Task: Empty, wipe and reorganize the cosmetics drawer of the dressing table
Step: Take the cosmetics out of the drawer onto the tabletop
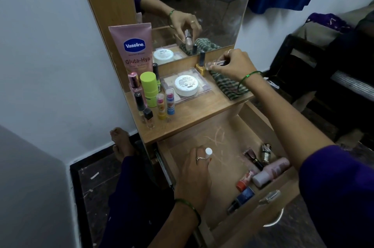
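Observation:
The wooden drawer (226, 138) is pulled open below the dressing table top (194, 114). My left hand (194, 175) reaches into the drawer and grips a small white-capped bottle (208, 150). My right hand (232, 63) is at the back of the table top, holding a small clear bottle (214, 63) next to a yellow nail polish (201, 65). Several cosmetics lie in the drawer's right front corner: a pink tube (271, 171), a red-capped item (243, 183), a dark blue bottle (241, 199). A green striped cloth (226, 86) lies under my right wrist.
On the table top stand a pink Vaseline tube (134, 49), a lime-green container (149, 88), several small bottles and lip balms (166, 104), and a white jar (186, 85) on a clear flat case. A mirror (192, 5) rises behind. A white wall is left, dark furniture right.

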